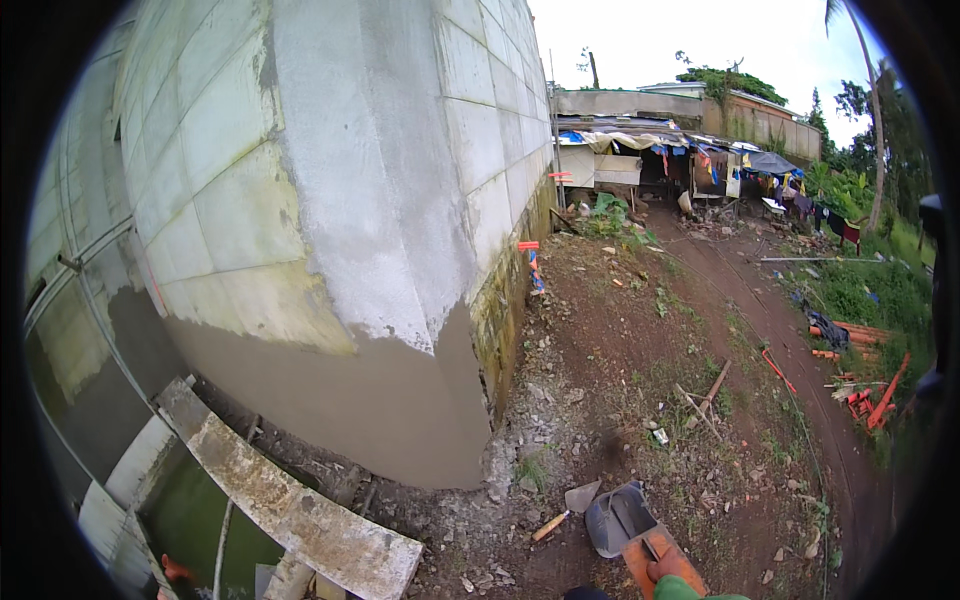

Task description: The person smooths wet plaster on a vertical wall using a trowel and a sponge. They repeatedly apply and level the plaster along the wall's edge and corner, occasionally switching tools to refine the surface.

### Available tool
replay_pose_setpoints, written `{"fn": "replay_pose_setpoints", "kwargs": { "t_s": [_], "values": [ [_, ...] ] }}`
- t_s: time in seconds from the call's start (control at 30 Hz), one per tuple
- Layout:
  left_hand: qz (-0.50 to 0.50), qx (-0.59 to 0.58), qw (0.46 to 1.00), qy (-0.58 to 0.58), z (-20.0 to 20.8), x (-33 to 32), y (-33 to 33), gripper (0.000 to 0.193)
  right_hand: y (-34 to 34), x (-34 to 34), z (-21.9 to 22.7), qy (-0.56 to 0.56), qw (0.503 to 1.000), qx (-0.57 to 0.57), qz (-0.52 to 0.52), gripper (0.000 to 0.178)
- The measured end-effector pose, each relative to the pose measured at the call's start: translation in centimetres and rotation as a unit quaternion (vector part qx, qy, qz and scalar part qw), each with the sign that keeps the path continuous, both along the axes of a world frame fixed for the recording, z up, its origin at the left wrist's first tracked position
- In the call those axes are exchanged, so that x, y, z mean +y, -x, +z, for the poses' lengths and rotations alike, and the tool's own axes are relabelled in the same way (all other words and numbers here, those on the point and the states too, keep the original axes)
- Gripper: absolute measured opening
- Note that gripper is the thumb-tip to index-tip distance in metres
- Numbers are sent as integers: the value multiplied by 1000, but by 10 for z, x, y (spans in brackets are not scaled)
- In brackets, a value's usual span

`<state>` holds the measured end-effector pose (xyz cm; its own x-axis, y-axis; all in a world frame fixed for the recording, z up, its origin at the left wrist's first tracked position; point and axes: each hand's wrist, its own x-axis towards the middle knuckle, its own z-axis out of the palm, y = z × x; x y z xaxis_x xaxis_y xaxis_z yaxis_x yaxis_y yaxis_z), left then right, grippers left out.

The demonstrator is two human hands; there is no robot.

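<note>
At the lower edge, my right hand (661, 567), below a green sleeve, is closed around the grip of an orange plastering float (640, 570). Its flat orange face lies against or just over a dark scoop-like container (612, 522) on the ground; whether they touch I cannot tell. Left of the container lies a pointed trowel (582, 497) with a wooden handle. My left hand does not show. Ahead, the wall corner carries a band of fresh-looking grey mortar (400, 420) below paler, dry plaster (350, 180).
A mortar-stained plank (290, 500) spans the lower left above greenish water (190, 500). Metal pipes (95, 310) stand by the wall. Rubble and sticks (708, 395) lie on the dirt slope. Orange pipes (868, 400) are piled at right, and tarp-covered sheds (650, 155) stand behind.
</note>
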<state>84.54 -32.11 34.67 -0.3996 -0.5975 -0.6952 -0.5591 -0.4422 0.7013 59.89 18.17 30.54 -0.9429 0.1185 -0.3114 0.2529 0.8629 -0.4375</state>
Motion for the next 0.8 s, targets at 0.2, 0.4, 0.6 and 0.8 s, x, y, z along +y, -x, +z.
{"fn": "replay_pose_setpoints", "kwargs": {
  "t_s": [0.2,0.4,0.6,0.8],
  "values": [
    [24,-34,999,-18,-13,35,-15,69,89,-27,27,81,982,98,137,41],
    [179,-132,970,-99,-53,98,-133,71,116,22,-18,49,980,43,188,37],
    [29,-349,922,166,-101,195,-278,50,99,106,-24,-66,958,-242,141,64],
    [244,-258,929,-107,-56,270,-217,50,100,238,-153,4,918,-390,67,53]
  ]
}}
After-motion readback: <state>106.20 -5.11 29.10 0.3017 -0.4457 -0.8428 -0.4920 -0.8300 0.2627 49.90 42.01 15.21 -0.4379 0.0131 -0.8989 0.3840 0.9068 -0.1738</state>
